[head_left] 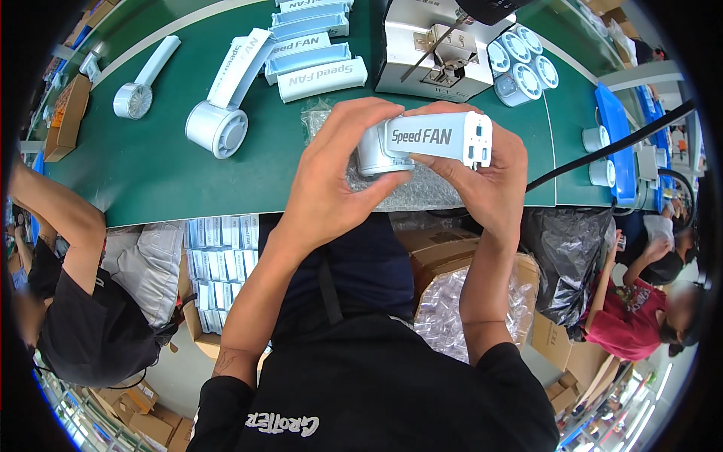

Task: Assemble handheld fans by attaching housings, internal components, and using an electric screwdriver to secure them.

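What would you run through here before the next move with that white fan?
1. Round fan head steadied: ok, left hand grips it.
2. Handle supported: ok, right hand holds it.
3. Handle's end closed over: not ok, openings show.
4. Padding below: ok, bubble wrap lies on the green table.
5. Black cable clear of right wrist: cannot tell.

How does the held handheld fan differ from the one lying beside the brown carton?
The held handheld fan is in the left hand and right hand; the carton-side fan lies on the green table. The held fan's handle shows dark lettering; the carton-side fan's shows none. The held fan's handle points right; the carton-side fan's points mainly away. Both are pale.
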A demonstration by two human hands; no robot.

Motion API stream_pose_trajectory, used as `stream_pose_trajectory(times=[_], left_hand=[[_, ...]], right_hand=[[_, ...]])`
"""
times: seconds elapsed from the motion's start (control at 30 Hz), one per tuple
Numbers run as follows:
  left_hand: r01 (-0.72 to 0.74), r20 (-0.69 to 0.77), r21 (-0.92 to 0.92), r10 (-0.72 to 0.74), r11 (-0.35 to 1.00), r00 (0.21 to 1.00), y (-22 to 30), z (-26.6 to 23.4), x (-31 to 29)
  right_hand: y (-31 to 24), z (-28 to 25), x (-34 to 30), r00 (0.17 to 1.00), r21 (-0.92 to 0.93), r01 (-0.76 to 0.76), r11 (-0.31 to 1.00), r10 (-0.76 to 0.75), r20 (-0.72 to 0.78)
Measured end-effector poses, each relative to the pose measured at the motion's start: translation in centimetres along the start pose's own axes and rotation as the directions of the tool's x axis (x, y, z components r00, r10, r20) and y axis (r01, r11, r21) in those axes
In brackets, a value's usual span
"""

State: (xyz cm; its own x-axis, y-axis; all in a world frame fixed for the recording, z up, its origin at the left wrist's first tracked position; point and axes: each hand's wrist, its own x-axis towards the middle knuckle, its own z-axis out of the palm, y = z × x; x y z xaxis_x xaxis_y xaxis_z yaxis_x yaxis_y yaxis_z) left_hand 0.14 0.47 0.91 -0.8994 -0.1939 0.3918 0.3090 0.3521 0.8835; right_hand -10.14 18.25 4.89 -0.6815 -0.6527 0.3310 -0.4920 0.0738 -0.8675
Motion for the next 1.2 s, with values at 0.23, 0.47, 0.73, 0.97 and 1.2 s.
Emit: stream_pose_trajectory(times=[0.23, 0.47, 0.73, 0.97, 1.2], left_hand=[[-0.005, -0.092, 0.056, 0.01, 0.998, 0.996, -0.3, 0.6, 0.5], [-0.056, -0.129, 0.059, 0.063, 0.997, 0.99, -0.5, 0.0, 0.8], [-0.143, -0.289, 0.322, 0.241, 0.936, 0.926, 2.3, -6.8, 0.5], [0.367, -0.444, 0.445, -0.154, 0.817, 0.883, 0.4, -19.8, 0.8], [0.472, -0.386, 0.536, -0.294, 0.7, 0.874, -0.9, -18.6, 0.4]], right_hand=[[0.8, 0.4, -0.1, 0.998, 0.17, -0.035, 0.985, 0.044, -0.049], [0.8, 1.2, 0.3, 0.99, 0.256, -0.13, 0.958, 0.139, -0.018], [-2.4, -3.2, -2.9, 0.987, 0.273, -0.121, 0.954, 0.086, 0.138], [0.1, -9.4, -5.5, 0.984, 0.397, 0.175, 0.901, -0.144, -0.106], [2.9, -12.8, -6.6, 0.959, 0.561, 0.282, 0.779, -0.227, -0.167]])
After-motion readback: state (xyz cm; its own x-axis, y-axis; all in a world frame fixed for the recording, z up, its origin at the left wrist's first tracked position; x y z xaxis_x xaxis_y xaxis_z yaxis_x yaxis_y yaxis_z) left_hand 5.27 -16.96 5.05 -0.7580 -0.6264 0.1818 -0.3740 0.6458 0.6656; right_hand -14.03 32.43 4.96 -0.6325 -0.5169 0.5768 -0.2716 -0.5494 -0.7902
